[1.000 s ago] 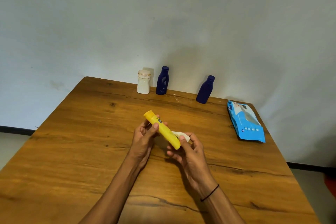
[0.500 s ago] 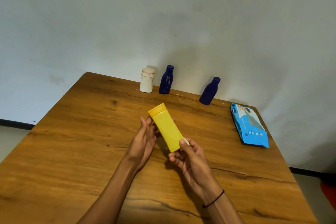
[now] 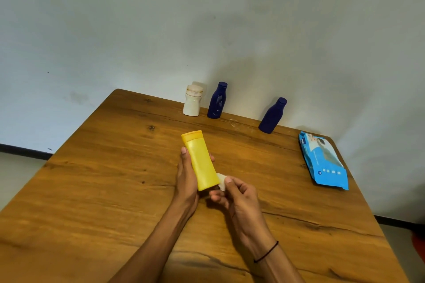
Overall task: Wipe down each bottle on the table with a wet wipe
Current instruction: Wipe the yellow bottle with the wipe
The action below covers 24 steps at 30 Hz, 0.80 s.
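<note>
The yellow bottle (image 3: pixel 201 160) is in the centre of the frame, held above the wooden table (image 3: pixel 103 179), with its cap towards the wall. The left hand (image 3: pixel 187 180) grips its body, fingers curled around it. The right hand (image 3: pixel 239 200) pinches a white wet wipe (image 3: pixel 222 181) against the lower end of the bottle. At the far edge stand a white bottle (image 3: pixel 192 103) and two dark blue bottles (image 3: pixel 217 100) (image 3: pixel 272 115). A blue wipes pack (image 3: pixel 323 163) lies at the right.
</note>
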Tool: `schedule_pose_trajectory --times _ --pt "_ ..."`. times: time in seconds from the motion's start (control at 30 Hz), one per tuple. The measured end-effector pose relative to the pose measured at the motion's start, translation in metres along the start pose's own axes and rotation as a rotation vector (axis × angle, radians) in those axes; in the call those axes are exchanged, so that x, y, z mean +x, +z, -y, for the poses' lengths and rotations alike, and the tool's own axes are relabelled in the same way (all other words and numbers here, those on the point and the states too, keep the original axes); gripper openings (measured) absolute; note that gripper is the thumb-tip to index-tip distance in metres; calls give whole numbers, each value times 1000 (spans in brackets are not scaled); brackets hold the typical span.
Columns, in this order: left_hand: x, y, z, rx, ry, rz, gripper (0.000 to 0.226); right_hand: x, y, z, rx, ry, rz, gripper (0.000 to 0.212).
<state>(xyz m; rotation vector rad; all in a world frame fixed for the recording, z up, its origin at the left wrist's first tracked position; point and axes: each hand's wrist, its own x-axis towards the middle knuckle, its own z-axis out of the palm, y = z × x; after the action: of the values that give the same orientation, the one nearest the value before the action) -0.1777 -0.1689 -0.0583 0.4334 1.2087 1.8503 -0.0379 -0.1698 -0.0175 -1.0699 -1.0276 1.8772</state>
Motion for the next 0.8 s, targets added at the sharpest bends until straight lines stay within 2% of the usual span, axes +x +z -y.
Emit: schedule_pose_trajectory --times 0.1,0.27,0.5,0.57,0.7,0.8 --pt "-1 0 -4 -54 -45 9 84 2 3 -4 -259 -163 -48 22" --pt "-3 -2 -5 -131 -84 29 69 -6 8 -8 -728 -627 -150 24" --pt "-4 -3 -6 -216 -112 47 68 -8 3 -20 -1032 -1039 -132 29" --pt "-4 -4 -7 -226 -129 55 65 -7 -1 -21 -1045 -1106 -77 29" --pt "-2 -7 -6 -270 -188 77 63 -7 -7 -18 -1031 -1109 41 32" --pt "-4 -7 -4 -291 -248 80 69 1 -9 -7 -1033 -1092 -7 28"
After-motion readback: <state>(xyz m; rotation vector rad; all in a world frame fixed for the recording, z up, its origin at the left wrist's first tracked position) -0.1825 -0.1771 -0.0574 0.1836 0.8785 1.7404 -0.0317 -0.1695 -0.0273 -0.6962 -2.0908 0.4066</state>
